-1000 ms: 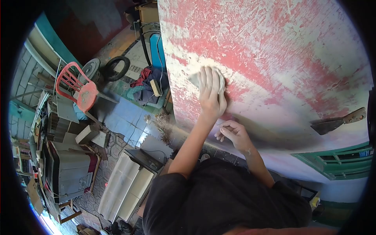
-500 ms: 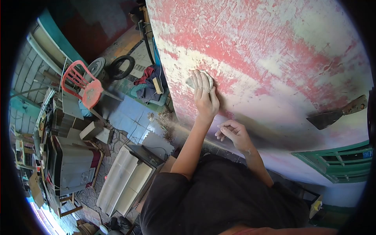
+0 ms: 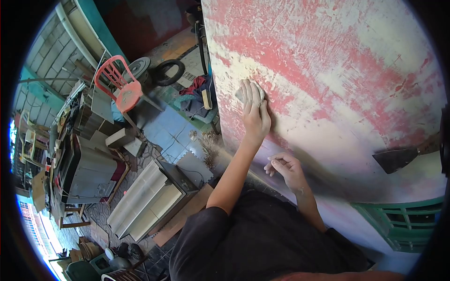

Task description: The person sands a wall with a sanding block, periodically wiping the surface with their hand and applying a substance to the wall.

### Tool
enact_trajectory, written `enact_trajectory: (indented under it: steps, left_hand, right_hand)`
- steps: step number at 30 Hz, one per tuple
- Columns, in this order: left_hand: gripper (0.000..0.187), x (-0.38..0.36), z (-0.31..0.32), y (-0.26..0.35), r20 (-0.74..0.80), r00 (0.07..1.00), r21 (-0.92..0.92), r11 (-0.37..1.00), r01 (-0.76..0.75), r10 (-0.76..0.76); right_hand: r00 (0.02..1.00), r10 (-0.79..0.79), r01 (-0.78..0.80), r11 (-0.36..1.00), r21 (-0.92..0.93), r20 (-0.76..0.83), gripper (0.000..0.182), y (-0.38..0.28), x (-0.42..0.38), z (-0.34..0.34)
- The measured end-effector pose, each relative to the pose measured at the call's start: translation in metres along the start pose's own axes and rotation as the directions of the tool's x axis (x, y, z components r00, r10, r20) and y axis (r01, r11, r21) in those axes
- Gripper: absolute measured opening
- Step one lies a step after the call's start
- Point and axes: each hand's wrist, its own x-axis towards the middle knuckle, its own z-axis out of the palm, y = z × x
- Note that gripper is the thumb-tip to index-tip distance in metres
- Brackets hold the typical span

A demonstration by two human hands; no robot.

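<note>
Against the patchy red and cream wall (image 3: 318, 70), my left hand (image 3: 255, 108) presses a pale, dusty sanding pad (image 3: 240, 95), with its fingers over it. Only the pad's edges show around the fingers. Below and to the right, my right hand (image 3: 286, 169) hangs in front of the lower wall, dusted white. Its fingers are curled together near the thumb, and whether something small is between them cannot be made out. At the right, a dark flat scraper blade (image 3: 396, 159) with a worn handle lies against the wall surface, apart from both hands.
A red plastic chair (image 3: 128, 96) stands at the upper left, near a black tyre (image 3: 168, 72) and a heap of clothes (image 3: 194, 98). A tiled bench-like unit (image 3: 145, 201) is at the lower left. Green window bars (image 3: 403, 220) are at the lower right.
The view has shifted, so the room's objects sit further right. My left hand stays on the wall with the pad; my right hand remains curled near the lower wall.
</note>
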Motion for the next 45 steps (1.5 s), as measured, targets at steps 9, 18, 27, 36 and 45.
enact_trajectory:
  steps: [9, 18, 27, 36, 45]
  left_hand:
    - [0.050, 0.139, -0.007, 0.000, -0.170, 0.974, -0.023, 0.987, -0.158, 0.151]
    - [0.053, -0.019, 0.006, -0.040, -0.038, 0.998, -0.098, 0.994, -0.045, 0.041]
    - [0.050, 0.103, -0.014, -0.050, -0.233, 0.972, -0.041, 0.999, -0.029, 0.019]
    - [0.045, -0.026, -0.009, -0.064, -0.180, 0.951, 0.025, 0.965, 0.262, -0.253]
    - [0.048, -0.032, -0.009, -0.074, -0.223, 0.919, 0.017, 0.941, 0.338, -0.326]
  right_hand:
    - [0.996, 0.075, -0.072, 0.996, -0.050, 0.055, 0.019, -0.002, 0.038, 0.009]
    - [0.979, 0.194, -0.187, 0.977, -0.099, 0.063, 0.020, 0.029, 0.045, 0.003]
    - [0.983, 0.167, -0.175, 0.979, -0.105, -0.076, 0.018, 0.024, 0.042, -0.015]
    - [0.965, 0.262, -0.263, 0.961, -0.080, -0.034, 0.020, 0.048, 0.031, -0.012]
    - [0.974, 0.226, -0.225, 0.966, -0.131, -0.004, 0.021, 0.034, 0.041, -0.011]
